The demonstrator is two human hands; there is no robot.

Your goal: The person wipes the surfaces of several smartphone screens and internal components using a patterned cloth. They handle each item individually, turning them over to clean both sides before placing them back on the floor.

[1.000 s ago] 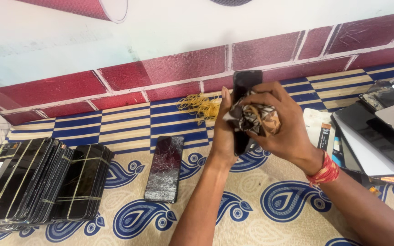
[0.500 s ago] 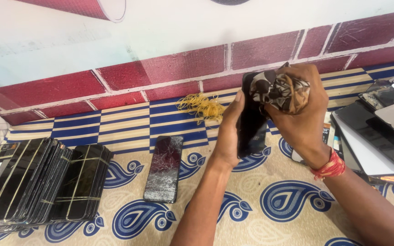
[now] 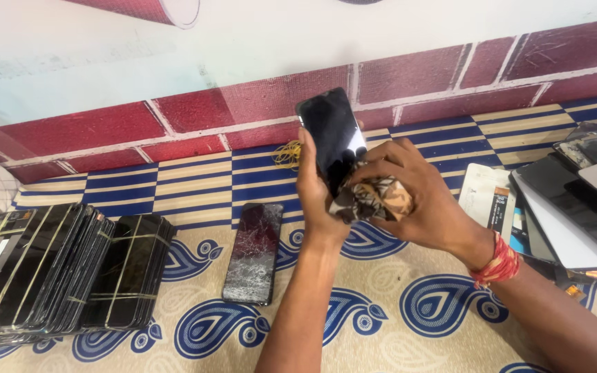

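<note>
My left hand point(image 3: 318, 197) holds a black phone screen panel point(image 3: 331, 135) upright, its glass toward me. My right hand point(image 3: 419, 200) grips a bunched brown patterned cloth point(image 3: 374, 199) and presses it against the lower part of the panel. A red thread band circles my right wrist. Another screen panel with cracked glass point(image 3: 253, 253) lies flat on the patterned mat just left of my left forearm.
Stacks of black panels bound with rubber bands point(image 3: 50, 273) lie at the left. A small heap of yellow rubber bands point(image 3: 287, 154) sits behind the held panel. Flat black and white panels and a small card point(image 3: 568, 207) crowd the right. A painted brick-pattern wall point(image 3: 174, 117) runs behind.
The cloth in my right hand has slid from the top of the panel down to its lower part, uncovering the upper glass. The panel now tilts more toward me.
</note>
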